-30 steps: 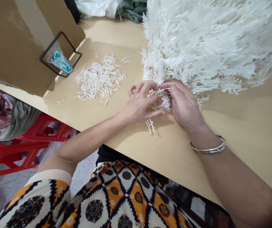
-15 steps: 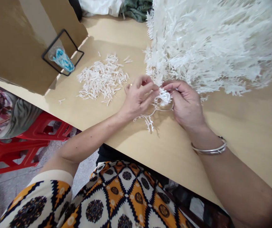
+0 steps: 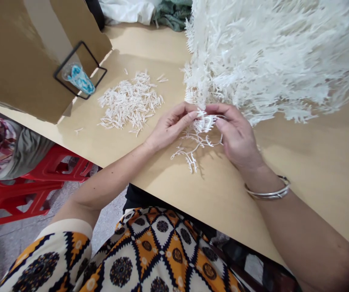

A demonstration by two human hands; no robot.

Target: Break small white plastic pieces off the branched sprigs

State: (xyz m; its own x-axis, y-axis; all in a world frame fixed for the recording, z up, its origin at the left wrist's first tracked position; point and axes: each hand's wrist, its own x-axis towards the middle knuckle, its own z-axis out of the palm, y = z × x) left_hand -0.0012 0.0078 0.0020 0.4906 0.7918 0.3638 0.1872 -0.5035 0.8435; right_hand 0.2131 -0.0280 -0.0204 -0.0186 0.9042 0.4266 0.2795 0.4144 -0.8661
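Observation:
A white branching plastic sprig (image 3: 203, 123) is held between my two hands just above the table. My left hand (image 3: 176, 121) pinches its left part between thumb and fingers. Thumb and forefinger of my right hand (image 3: 235, 129) close on its right side. Thin forked stems (image 3: 189, 152) hang below the hands over the tabletop. Left of my hands lies a loose heap of short white plastic pieces (image 3: 130, 101). Behind my right hand rises a large pile of white feathery plastic sprigs (image 3: 272, 61). My fingers hide part of the held sprig.
A cardboard box (image 3: 40, 56) stands at the far left, with a black wire frame (image 3: 80, 69) and a clear cup with blue-and-white contents (image 3: 81, 79) beside it. Cloths (image 3: 173, 14) lie at the back. Red stools (image 3: 16, 200) and another person's clothing (image 3: 2, 150) are left of the table.
My left hand has turned and its fingers have closed on the white sprig. More of the branching stems have spread out below my hands. My right hand has hardly moved.

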